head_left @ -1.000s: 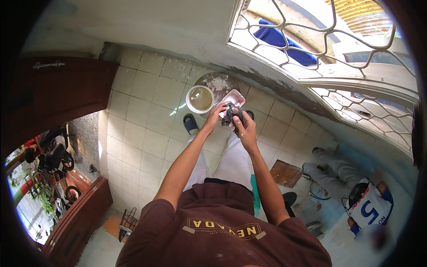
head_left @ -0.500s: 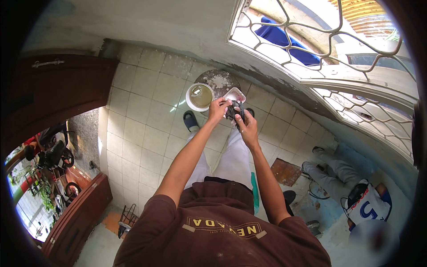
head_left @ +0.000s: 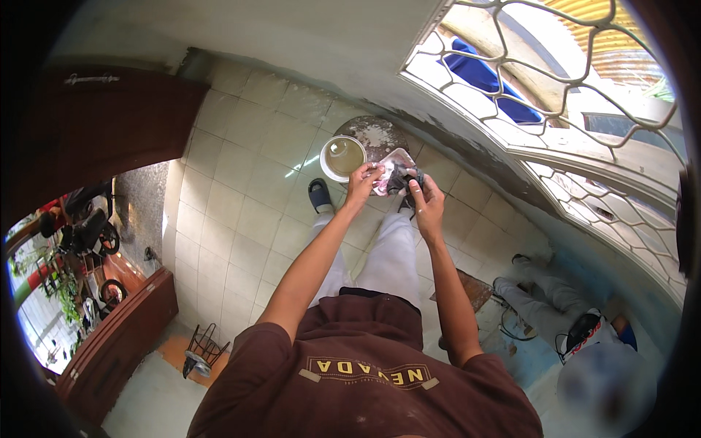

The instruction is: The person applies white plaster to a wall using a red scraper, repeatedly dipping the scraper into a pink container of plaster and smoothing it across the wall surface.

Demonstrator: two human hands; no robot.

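Both hands meet out in front of the person's chest, above the white bucket [head_left: 343, 157] that stands on the tiled floor [head_left: 241, 212]. The left hand [head_left: 363, 186] has its grip pinched on the near edge of a pale, crumpled cloth [head_left: 394, 162], which hangs just to the right of the bucket's rim. The right hand [head_left: 427, 204] is curled with its grip pressed around a small dark object [head_left: 406, 179]; what that object is cannot be told, as it is too small and partly covered by the fingers. Cloth and dark object touch each other between the two hands. The bucket holds a murky, yellowish liquid and stands just left of a round, stained grey patch [head_left: 376, 135] on the floor, close to the wall under the window grille [head_left: 540, 109]. A dark sandal [head_left: 320, 196] on the person's foot is planted just below the bucket. Well to the right of the bucket, another person [head_left: 562, 314] in light trousers sits low on the floor beside the wall.
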